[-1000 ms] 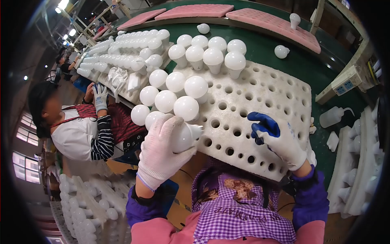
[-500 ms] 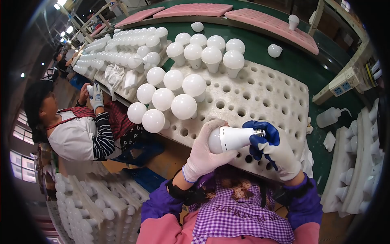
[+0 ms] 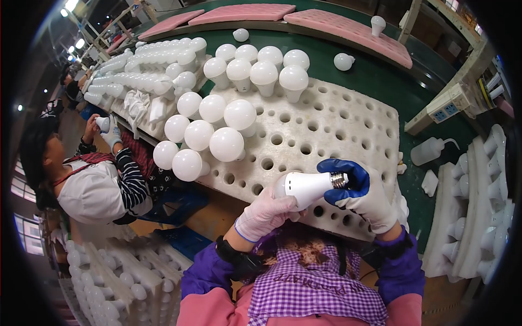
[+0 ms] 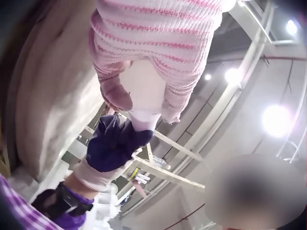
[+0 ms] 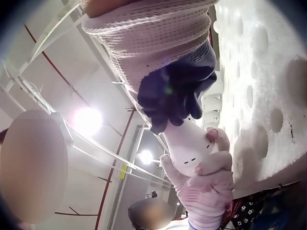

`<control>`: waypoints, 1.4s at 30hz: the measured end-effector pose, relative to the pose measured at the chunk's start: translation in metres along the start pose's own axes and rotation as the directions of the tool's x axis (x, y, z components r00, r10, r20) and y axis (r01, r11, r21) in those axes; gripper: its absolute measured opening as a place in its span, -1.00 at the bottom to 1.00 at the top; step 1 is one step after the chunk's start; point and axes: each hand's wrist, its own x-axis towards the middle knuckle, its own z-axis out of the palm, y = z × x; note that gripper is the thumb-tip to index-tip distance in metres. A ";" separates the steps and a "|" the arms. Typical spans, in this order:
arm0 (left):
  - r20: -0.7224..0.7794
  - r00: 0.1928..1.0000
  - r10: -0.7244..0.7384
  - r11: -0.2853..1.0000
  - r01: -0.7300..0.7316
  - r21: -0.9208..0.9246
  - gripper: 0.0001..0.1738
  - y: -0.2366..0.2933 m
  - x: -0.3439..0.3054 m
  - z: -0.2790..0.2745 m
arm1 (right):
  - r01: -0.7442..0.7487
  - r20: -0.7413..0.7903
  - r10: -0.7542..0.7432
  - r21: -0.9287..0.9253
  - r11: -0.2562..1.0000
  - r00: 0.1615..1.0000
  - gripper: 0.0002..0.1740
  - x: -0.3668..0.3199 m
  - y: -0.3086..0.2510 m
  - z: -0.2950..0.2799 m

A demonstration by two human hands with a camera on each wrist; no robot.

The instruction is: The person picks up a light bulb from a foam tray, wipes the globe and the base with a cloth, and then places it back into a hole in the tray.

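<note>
A white light bulb [image 3: 309,187] lies almost level between my hands, over the near edge of the foam tray [image 3: 348,149]. My left hand [image 3: 266,213], in a white and pink knit glove, grips it round the dome end. My right hand [image 3: 365,196], in a white glove with blue-coated fingers, curls its fingertips round the metal screw cap [image 3: 338,180]. In the right wrist view, blue fingers [image 5: 175,91] cover the cap and small dark slots show on the bulb's body [image 5: 187,148]. Several bulbs [image 3: 226,144] stand dome up in the tray's left part.
Further bulbs fill trays [image 3: 157,65] at the back left, where another person [image 3: 92,179] works. Pink foam trays [image 3: 348,35] lie along the far side. A loose bulb [image 3: 343,61] rests on the green table. At right are a squeeze bottle [image 3: 429,150] and stacked trays [image 3: 462,217].
My left hand has brought the bulb from the tray's left side over to my right hand. My right fingers have closed round its screw cap. The view has shifted slightly.
</note>
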 end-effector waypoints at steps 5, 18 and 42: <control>-0.103 0.955 0.277 0.857 -0.197 0.477 -0.05 0.002 0.003 0.018 | -0.054 -0.013 0.055 0.075 0.996 0.998 -0.44 0.000 0.000 -0.003; -0.141 0.930 0.339 0.779 -0.194 0.596 -0.02 0.008 0.004 0.027 | -0.068 -0.055 0.070 0.033 0.997 0.996 -0.56 -0.005 -0.004 0.000; -0.283 0.793 0.539 0.754 -0.303 0.583 -0.45 -0.009 0.014 0.039 | 0.108 -0.263 -0.177 -0.258 0.960 0.948 -0.51 -0.026 0.035 0.017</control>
